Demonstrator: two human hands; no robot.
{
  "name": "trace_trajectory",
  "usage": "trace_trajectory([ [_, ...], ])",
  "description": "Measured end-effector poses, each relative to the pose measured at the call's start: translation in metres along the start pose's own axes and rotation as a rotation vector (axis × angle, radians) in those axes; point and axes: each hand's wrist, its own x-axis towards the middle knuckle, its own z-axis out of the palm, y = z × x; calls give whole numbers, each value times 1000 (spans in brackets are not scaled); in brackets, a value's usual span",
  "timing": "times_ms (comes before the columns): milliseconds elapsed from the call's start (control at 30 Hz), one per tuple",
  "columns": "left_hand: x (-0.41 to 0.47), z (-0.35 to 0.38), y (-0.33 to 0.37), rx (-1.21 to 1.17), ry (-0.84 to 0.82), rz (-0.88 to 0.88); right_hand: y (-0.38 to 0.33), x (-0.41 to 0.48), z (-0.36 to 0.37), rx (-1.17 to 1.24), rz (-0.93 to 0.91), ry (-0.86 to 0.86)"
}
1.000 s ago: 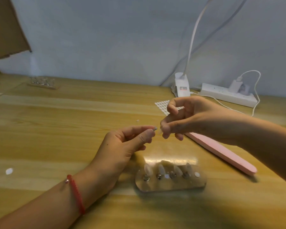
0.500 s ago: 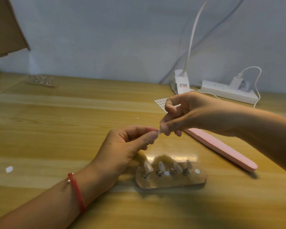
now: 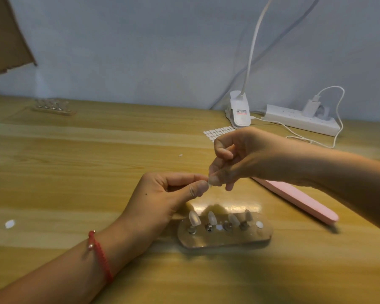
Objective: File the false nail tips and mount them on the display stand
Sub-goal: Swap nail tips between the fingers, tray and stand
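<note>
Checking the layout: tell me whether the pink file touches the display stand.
Apart. The head view shows bare table between the pink file and the display stand.

premises: small nail-craft workstation, likely domestic. evidence: wooden table (image 3: 75, 172) against plain wall (image 3: 140, 51), clip-on lamp (image 3: 239, 110), power strip (image 3: 298, 120) with plugged charger (image 3: 312, 106), pink nail file (image 3: 298, 199), display stand (image 3: 224, 238) bearing false nail tips (image 3: 194, 218), sheet of adhesive tabs (image 3: 217, 131).

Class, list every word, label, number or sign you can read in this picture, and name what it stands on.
Label on the white lamp clip: red and dark print, too blurred to read.
Power strip: tiny marks, unreadable.
No other text shows.
</note>
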Motion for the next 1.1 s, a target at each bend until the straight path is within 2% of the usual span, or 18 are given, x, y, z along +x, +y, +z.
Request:
trace_trajectory([
  [167,-2,1,3,17,-40,10,3,-5,2,8,25,5],
  [333,1,1,7,-255,-32,-66,6,-20,-2,179,-93,137],
  [433,7,-2,2,-399,-44,-76,12,-22,5,-10,-171,174],
  [533,8,-6,-2,-410,-108,-83,15,-17,17,-195,-209,182],
  [767,5,-8,1,-275,-159,-149,22,-30,15,-189,-248,296],
  [900,8,-5,4,-297,-88,-123,47,-63,10,-204,-179,458],
  [1100,8,-3,2,-349,-18,-132,72,-77,20,-197,-40,411],
])
